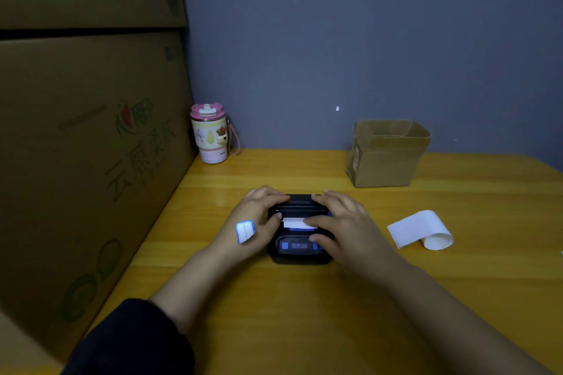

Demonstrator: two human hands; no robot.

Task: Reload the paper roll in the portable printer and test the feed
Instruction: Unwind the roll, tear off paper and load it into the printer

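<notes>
A small black portable printer point(300, 254) with blue buttons lies on the yellow wooden table point(304, 313). A short white strip of paper point(292, 223) sticks out of its slot. My left hand point(259, 219) grips the printer's left side, fingers across the lid; a white and blue sticker sits on the back of this hand. My right hand point(341, 225) covers the right side, fingers on the lid and on the paper strip, thumb by the button panel. A loose curled piece of white paper point(422, 230) lies to the right on the table.
An open small cardboard box point(387, 155) stands at the back right by the grey wall. A pink and white tumbler point(210, 134) stands at the back left. Large cardboard boxes point(85, 146) wall off the left side.
</notes>
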